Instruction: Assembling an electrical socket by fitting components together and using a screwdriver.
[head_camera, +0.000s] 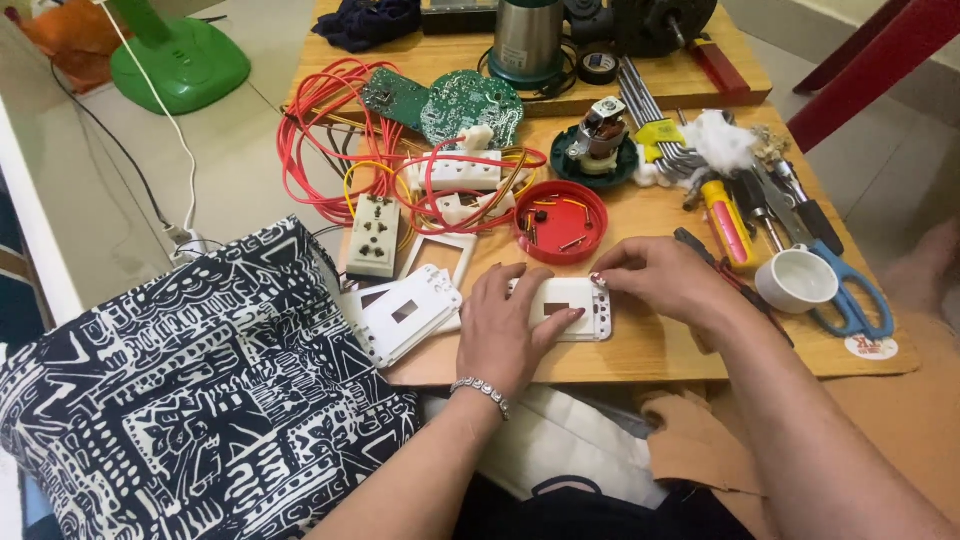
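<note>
Bare arms, beaded silver bracelet (481, 389), patterned black-and-white garment (180, 400).

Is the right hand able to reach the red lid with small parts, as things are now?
Probably yes. The right hand pinches the upper right corner of the white switch plate, and the red lid lies just beyond it on the wooden board, with nothing standing between them.

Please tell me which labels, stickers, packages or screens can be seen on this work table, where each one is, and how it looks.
Round sticker: near right corner of the wooden board, white with red print.
Yellow tag: on the bundle of hex keys, rectangular, dark print.
Tape roll: far side, black ring, pale inner label.
No screens or packages in view.
</note>
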